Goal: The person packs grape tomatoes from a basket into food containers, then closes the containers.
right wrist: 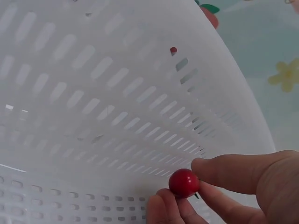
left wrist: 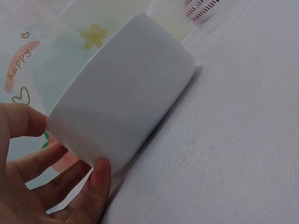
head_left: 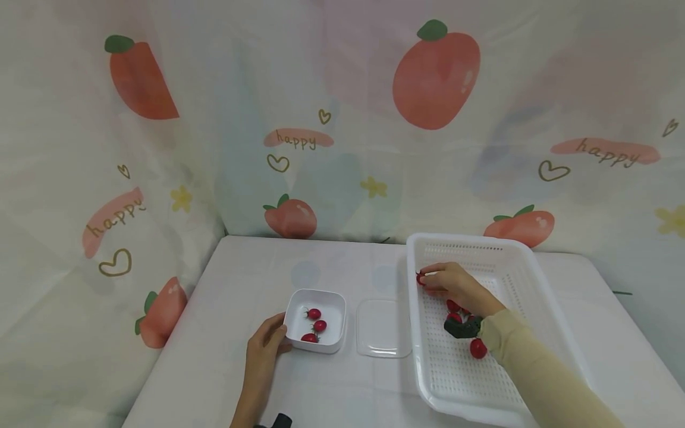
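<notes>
My right hand (head_left: 436,279) reaches into the white slotted basket (head_left: 540,285) and pinches a small red cherry tomato (right wrist: 184,182) between thumb and fingertips, close to the basket's left wall. More red tomatoes (head_left: 478,348) lie on the basket floor beside my wrist. My left hand (head_left: 266,345) rests against the left side of a small white square container (head_left: 316,321), fingers loosely spread along its wall (left wrist: 121,98). Three tomatoes (head_left: 314,313) lie inside that container.
A clear flat lid (head_left: 383,327) lies on the white table (head_left: 225,368) between container and basket. A curtain printed with fruit (head_left: 436,74) closes off the back and left sides. A dark object (head_left: 282,421) pokes in at the bottom edge.
</notes>
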Demonstrator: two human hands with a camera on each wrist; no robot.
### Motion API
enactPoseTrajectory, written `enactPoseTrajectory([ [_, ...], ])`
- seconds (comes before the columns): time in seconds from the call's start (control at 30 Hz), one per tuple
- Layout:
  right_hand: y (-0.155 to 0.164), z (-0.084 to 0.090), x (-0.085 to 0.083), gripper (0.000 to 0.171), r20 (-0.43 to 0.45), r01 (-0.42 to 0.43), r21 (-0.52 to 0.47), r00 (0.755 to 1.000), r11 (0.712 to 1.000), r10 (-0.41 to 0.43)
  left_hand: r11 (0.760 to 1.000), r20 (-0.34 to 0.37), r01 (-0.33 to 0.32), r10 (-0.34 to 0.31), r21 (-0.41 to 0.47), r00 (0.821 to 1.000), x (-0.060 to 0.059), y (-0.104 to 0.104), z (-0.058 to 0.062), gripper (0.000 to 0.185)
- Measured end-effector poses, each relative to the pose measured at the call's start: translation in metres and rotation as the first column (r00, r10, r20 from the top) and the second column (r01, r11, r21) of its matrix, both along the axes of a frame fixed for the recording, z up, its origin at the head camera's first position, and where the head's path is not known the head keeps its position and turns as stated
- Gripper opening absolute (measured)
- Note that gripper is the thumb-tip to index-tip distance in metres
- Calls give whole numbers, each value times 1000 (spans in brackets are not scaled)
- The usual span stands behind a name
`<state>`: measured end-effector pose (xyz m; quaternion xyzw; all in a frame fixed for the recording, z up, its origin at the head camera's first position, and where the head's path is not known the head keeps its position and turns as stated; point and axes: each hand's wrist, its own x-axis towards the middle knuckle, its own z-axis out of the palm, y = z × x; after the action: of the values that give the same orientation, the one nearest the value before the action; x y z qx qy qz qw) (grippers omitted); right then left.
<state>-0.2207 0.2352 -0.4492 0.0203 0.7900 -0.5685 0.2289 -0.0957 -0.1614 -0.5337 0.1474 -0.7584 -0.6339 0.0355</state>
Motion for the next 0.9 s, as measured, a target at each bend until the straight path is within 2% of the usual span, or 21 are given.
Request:
enactPoseTrajectory([
  [0.2,-3,-2,0,49,42,47,27,998,999,-48,1000,-1,5,-5,11,1000,0,-1,1,33],
  [0.4,-2,-7,0,47,47,76,19,996,997,-77,1000,0,6,-6,14,1000,1,0,2,33],
  [0.6,1,-9,3,41,37,76,-19,996,997,-76,1000,2,11,-11,18,1000,2,0,2,33],
  [0.9,9,-7,12,44,-16,40,18,999,999,-40,1000,-11,19,-19,8,1000,2,0,2,33],
])
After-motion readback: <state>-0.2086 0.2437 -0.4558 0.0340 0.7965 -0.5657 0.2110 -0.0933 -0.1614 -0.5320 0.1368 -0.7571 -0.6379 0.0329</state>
